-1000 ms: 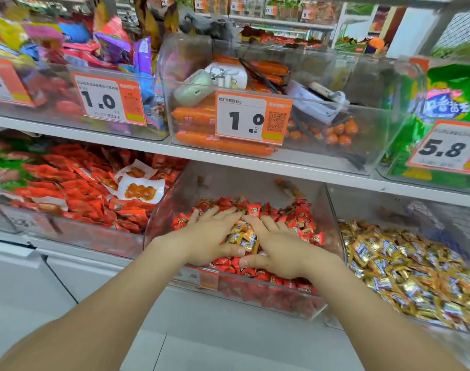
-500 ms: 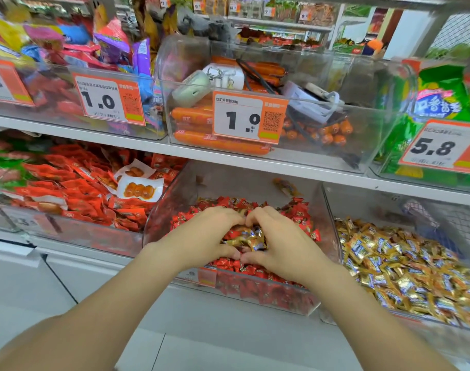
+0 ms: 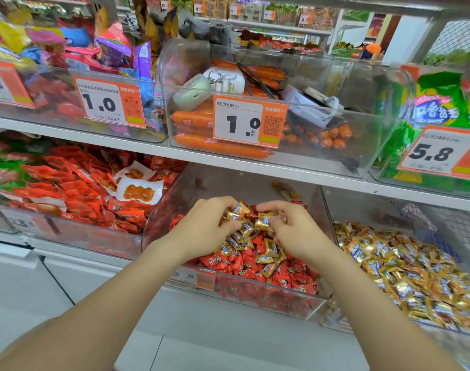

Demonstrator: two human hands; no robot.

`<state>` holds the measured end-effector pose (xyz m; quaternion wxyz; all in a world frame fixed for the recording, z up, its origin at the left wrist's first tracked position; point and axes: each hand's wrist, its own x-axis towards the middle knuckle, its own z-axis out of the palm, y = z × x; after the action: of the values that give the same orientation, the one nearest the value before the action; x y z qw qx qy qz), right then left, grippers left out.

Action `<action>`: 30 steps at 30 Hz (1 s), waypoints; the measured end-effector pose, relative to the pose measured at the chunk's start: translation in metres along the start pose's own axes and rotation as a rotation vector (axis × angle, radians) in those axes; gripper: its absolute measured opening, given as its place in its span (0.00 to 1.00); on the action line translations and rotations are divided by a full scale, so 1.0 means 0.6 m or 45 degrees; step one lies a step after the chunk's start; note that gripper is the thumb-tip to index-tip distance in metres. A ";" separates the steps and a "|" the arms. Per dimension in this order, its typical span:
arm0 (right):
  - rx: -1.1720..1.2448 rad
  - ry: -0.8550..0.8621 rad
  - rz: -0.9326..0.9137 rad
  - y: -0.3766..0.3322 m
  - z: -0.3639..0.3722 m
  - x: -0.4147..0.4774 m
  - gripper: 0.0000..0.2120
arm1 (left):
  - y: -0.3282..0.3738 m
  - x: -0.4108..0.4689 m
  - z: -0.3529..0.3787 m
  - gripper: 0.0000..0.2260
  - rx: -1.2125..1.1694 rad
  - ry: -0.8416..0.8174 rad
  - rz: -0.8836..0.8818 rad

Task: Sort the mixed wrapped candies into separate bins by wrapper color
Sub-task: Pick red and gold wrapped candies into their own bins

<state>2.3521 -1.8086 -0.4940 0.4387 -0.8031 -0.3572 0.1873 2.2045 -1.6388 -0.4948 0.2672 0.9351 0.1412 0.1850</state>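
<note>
Filling the view, white store shelving [image 3: 94, 131] carries rows of clear plastic bins on two levels. On the upper level, one wide bin [image 3: 362, 145] holds orange sausages [image 3: 220, 147] along with some white gadgets and a black cable. It wears a price tag [image 3: 248, 121] reading 1.0. Green snack bags [image 3: 440, 100] stand to its right behind a 5.8 tag [image 3: 440, 152].

On the lower level, the left bin [image 3: 67, 236] is packed with red snack packets [image 3: 75, 188]. The right bin [image 3: 362, 207] is heaped with gold candies [image 3: 416, 269]. Between them sits the middle bin [image 3: 228, 183], where red candies [image 3: 282, 277] cover the bottom. A small cluster of stray gold candies [image 3: 266, 253] lies on top of the red ones near the middle.

Two bare forearms reach up from the bottom edge into this middle bin. The left grip [image 3: 204, 226] is curled, with fingers and thumb closed round a few gold-wrapped pieces [image 3: 235, 212]. The right grip [image 3: 295, 231] is just beside it, almost touching. Its fingers are bent in the same way and pinch more gold-wrapped sweets [image 3: 263, 222]. Both are raised slightly above the pile, directly over the stray cluster. How many pieces each one holds cannot be told.
</note>
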 end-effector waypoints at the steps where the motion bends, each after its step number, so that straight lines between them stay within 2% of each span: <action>1: 0.225 0.004 0.118 -0.006 0.001 0.001 0.20 | 0.001 0.001 0.000 0.08 -0.028 0.000 -0.007; 3: 0.663 0.045 0.341 -0.022 0.006 0.001 0.22 | 0.001 0.006 0.000 0.08 -0.068 -0.024 -0.034; 5: 1.011 0.077 0.521 -0.038 0.006 -0.002 0.20 | 0.000 0.012 0.002 0.08 -0.072 -0.065 -0.061; 8: 1.265 0.033 0.618 -0.046 -0.002 -0.007 0.13 | 0.004 0.015 0.007 0.09 0.005 -0.093 -0.081; 11: 1.163 -0.038 0.653 -0.045 -0.001 -0.001 0.11 | 0.015 0.015 0.003 0.08 0.009 -0.119 -0.111; 14: 1.072 -0.016 0.680 -0.042 0.004 0.004 0.08 | 0.024 0.018 -0.005 0.10 -0.095 -0.066 -0.195; 16: 1.044 0.012 0.658 -0.040 0.007 0.005 0.07 | 0.028 0.020 -0.011 0.14 -0.187 0.008 -0.259; 19: 1.065 0.020 0.590 -0.041 0.006 0.007 0.03 | 0.025 0.022 -0.016 0.28 -0.238 0.096 -0.277; 21: 1.103 0.009 0.594 -0.043 0.003 0.004 0.05 | 0.018 0.021 -0.019 0.31 -0.282 0.104 -0.301; 24: 1.101 -0.067 0.604 -0.045 -0.007 -0.002 0.13 | 0.005 0.020 -0.027 0.19 -0.314 0.089 -0.305; 26: 1.005 -0.069 0.589 -0.044 -0.011 -0.005 0.13 | -0.004 0.015 -0.034 0.10 -0.297 0.106 -0.238; 28: 0.845 -0.034 0.554 -0.042 -0.015 -0.007 0.15 | -0.009 0.006 -0.042 0.11 -0.277 0.089 -0.136; 30: 0.756 -0.009 0.488 -0.040 -0.019 -0.011 0.18 | -0.006 -0.008 -0.054 0.10 -0.152 -0.014 -0.013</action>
<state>2.3449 -1.8111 -0.4676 0.6088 -0.6921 -0.1316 0.3647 2.1860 -1.6232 -0.4726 0.3243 0.9178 0.1331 0.1864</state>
